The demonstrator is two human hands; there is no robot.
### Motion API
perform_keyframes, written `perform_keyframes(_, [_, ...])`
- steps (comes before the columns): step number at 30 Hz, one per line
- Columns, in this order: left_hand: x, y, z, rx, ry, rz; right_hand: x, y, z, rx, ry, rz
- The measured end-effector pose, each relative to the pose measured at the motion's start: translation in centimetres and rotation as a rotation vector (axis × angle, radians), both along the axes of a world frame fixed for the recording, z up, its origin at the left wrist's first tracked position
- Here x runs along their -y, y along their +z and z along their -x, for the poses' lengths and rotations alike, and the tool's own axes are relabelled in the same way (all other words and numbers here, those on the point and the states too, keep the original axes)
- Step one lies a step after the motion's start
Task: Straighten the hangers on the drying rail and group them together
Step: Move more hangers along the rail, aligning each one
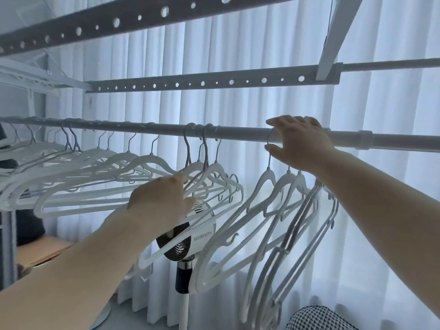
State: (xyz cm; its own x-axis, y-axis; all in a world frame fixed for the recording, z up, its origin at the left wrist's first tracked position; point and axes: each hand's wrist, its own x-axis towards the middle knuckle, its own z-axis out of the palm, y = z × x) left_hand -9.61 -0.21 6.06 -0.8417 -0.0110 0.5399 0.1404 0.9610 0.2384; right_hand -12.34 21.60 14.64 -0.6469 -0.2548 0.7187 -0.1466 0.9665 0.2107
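White hangers (133, 163) hang along the drying rail (238, 133). The right hand (302, 141), at the rail, pinches one hanger hook (269, 139) between thumb and forefinger. The left hand (162, 198), below the rail, apparently touches hanger shoulders; its grip cannot be told.

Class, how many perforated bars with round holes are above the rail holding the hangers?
2. One perforated bar runs along the top of the view; the second bar sits lower, between it and the drying rail. Others may lie out of frame.
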Motion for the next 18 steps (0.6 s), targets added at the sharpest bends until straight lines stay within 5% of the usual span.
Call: perform_keyframes(18, [0.7,0.0,0.0,-0.034,-0.055,-0.033,0.4,0.0,0.4,-0.012,0.07,0.018])
